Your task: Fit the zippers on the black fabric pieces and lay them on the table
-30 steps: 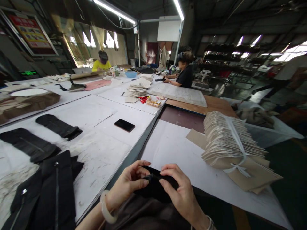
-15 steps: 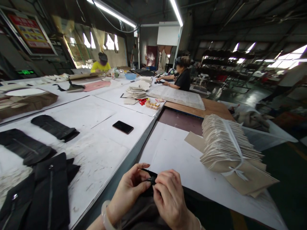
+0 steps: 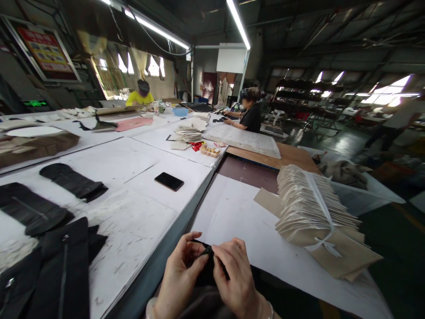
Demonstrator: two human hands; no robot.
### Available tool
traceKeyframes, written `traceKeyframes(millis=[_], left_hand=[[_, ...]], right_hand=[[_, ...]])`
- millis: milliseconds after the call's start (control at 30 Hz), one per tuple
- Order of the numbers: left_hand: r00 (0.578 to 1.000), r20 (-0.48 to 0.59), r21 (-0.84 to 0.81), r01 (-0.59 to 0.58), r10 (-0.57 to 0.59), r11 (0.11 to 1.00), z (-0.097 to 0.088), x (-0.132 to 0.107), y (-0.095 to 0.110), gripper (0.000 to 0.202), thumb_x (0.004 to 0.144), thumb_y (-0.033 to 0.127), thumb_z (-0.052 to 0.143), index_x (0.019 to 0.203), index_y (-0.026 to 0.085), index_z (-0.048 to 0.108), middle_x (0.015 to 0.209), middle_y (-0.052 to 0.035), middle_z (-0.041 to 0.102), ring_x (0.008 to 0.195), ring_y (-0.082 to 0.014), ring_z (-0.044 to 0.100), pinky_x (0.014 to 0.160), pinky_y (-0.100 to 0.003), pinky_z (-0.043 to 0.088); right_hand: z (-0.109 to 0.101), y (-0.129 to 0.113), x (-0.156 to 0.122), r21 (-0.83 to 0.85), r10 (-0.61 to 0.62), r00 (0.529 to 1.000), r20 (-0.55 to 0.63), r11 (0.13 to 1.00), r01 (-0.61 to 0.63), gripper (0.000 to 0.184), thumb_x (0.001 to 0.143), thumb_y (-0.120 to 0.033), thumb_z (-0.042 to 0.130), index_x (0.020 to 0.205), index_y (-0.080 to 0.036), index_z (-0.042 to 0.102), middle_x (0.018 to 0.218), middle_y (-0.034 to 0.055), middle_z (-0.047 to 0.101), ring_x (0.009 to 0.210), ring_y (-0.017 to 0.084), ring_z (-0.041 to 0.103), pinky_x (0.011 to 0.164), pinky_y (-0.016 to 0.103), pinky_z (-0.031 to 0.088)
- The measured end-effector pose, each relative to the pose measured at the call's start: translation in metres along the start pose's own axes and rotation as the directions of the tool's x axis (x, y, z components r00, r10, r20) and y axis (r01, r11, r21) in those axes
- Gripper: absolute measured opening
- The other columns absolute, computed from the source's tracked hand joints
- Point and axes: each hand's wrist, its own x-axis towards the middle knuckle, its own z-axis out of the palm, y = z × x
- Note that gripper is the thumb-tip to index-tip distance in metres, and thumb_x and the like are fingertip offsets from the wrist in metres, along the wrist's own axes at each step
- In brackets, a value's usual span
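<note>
Between my two hands, close to my lap at the table's edge, is a piece of black fabric. My left hand pinches a small dark bunched part of it between thumb and forefinger. The fingers of my right hand are closed on the same part from the other side, and their tips hide the detail. Several black fabric pieces with zippers lie on the white table at the left. A phone rests face up beyond my left hand.
A tied bundle of beige pieces stands on the right table. Further back are a stack of pale pieces, a plastic box and a blue bowl. Two co-workers sit beyond, one in yellow, one in black.
The whole view has tilted up slightly. My hands stay together at the black fabric; the right fingers have shifted a little and straightened somewhat.
</note>
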Motion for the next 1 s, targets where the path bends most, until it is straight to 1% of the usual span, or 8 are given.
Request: traceKeyframes(millis=[100,233,400,500,600,800,900,1000], left_hand=[[1.0,0.009,0.036,-0.024,0.023,0.999,-0.001,-0.002,0.001,0.04,0.079,0.026,0.069,0.115,0.02,0.052,0.081,0.0015,0.066,0.079,-0.0156,0.061,0.075,-0.026,0.048],[0.998,0.03,0.073,-0.048,0.046,0.996,-0.001,-0.005,0.003,0.041,0.08,0.024,0.067,0.117,0.02,0.051,0.084,0.0007,0.067,0.082,-0.0162,0.061,0.078,-0.027,0.049],[0.997,0.036,0.111,-0.072,0.068,0.991,-0.002,-0.006,0.006,0.04,0.08,0.023,0.066,0.117,0.02,0.052,0.081,0.0019,0.067,0.078,-0.0158,0.062,0.077,-0.027,0.05],[0.996,0.023,0.141,-0.087,0.085,0.986,-0.001,-0.005,0.006,0.039,0.079,0.022,0.065,0.116,0.02,0.053,0.08,0.0023,0.066,0.077,-0.0158,0.062,0.076,-0.027,0.05],[0.995,0.005,0.167,-0.097,0.097,0.981,-0.001,-0.005,0.004,0.04,0.078,0.021,0.065,0.116,0.02,0.054,0.081,0.0021,0.066,0.078,-0.0162,0.063,0.077,-0.028,0.05],[0.993,0.034,0.21,-0.115,0.11,0.971,-0.003,-0.006,0.005,0.041,0.078,0.02,0.064,0.118,0.021,0.056,0.08,0.0022,0.066,0.078,-0.0165,0.063,0.079,-0.029,0.049],[0.994,0.063,0.199,-0.1,0.09,0.975,-0.005,-0.005,0.01,0.042,0.078,0.02,0.065,0.118,0.021,0.057,0.079,0.0025,0.066,0.077,-0.016,0.062,0.077,-0.028,0.049],[0.996,0.078,0.162,-0.063,0.051,0.985,-0.007,-0.003,0.015,0.045,0.076,0.022,0.068,0.12,0.02,0.056,0.078,0.0022,0.066,0.075,-0.016,0.061,0.075,-0.027,0.049]], right_hand=[[-0.006,-0.002,0.001,0.058,0.002,0.998,0.068,0.998,-0.006,0.038,0.086,0.002,0.046,0.121,-0.011,0.054,0.089,0.0093,0.062,0.083,0.021,0.058,0.082,0.045,0.044],[-0.012,-0.001,0.007,0.103,0.055,0.995,0.089,0.993,-0.064,0.033,0.086,-0.001,0.047,0.115,-0.014,0.058,0.09,0.0091,0.059,0.085,0.022,0.056,0.077,0.041,0.046],[-0.016,0.005,0.015,0.073,0.003,0.992,0.128,0.997,-0.012,0.028,0.085,0.0,0.05,0.103,-0.018,0.061,0.091,0.0067,0.06,0.086,0.021,0.056,0.079,0.041,0.043],[-0.016,0.006,0.015,0.045,-0.038,0.99,0.138,0.998,0.032,0.02,0.086,0.0,0.049,0.092,-0.017,0.058,0.087,0.0058,0.06,0.085,0.02,0.056,0.082,0.043,0.041],[-0.013,0.004,0.012,0.021,-0.062,0.989,0.137,0.998,0.06,0.016,0.087,0.0,0.048,0.087,-0.016,0.054,0.085,0.0065,0.059,0.084,0.02,0.055,0.082,0.043,0.041],[-0.012,0.002,0.014,0.051,-0.026,0.988,0.155,0.999,0.018,0.019,0.086,0.001,0.045,0.082,-0.018,0.047,0.08,0.0063,0.057,0.078,0.02,0.054,0.073,0.038,0.045],[-0.017,0.002,0.021,0.057,-0.067,0.977,0.202,0.997,0.057,0.02,0.086,0.001,0.044,0.084,-0.018,0.046,0.087,0.0091,0.061,0.086,0.022,0.057,0.078,0.041,0.047],[-0.02,0.005,0.025,0.093,-0.039,0.97,0.239,0.996,0.018,0.018,0.086,-0.003,0.05,0.098,-0.016,0.05,0.099,0.0126,0.064,0.093,0.024,0.06,0.083,0.044,0.048]])
